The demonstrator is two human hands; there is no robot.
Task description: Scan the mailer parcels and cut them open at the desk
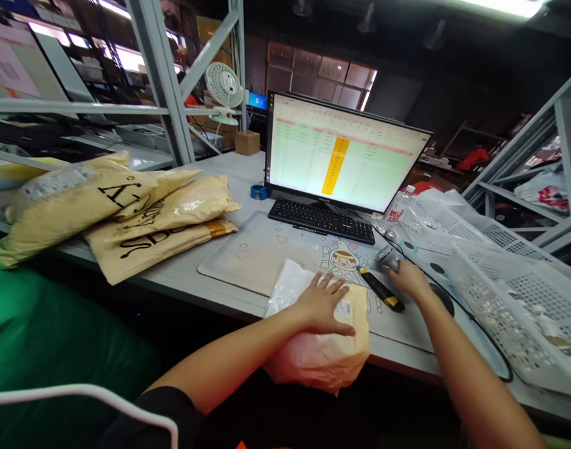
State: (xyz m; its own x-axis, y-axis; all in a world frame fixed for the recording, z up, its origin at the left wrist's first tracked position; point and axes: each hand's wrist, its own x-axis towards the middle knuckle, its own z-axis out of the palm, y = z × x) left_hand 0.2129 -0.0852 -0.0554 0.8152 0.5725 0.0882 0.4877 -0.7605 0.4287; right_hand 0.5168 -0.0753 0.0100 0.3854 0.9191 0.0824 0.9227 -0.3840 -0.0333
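My left hand (pixel 323 304) lies flat with fingers spread on a yellow plastic parcel (pixel 327 349) that hangs over the desk's front edge. A white bag (pixel 287 284) is tucked partly under it. My right hand (pixel 409 279) rests further right on the desk, fingers curled round a grey handheld scanner (pixel 387 255). A black and yellow utility knife (pixel 381 290) lies on the desk mat between the two hands.
A monitor (pixel 344 153) with a spreadsheet and a black keyboard (pixel 321 219) stand behind the mat (pixel 252 252). Yellow mailer bags (pixel 117 209) are piled at the left. White plastic baskets (pixel 510 280) crowd the right. A green sack (pixel 42 337) sits below the desk at the left.
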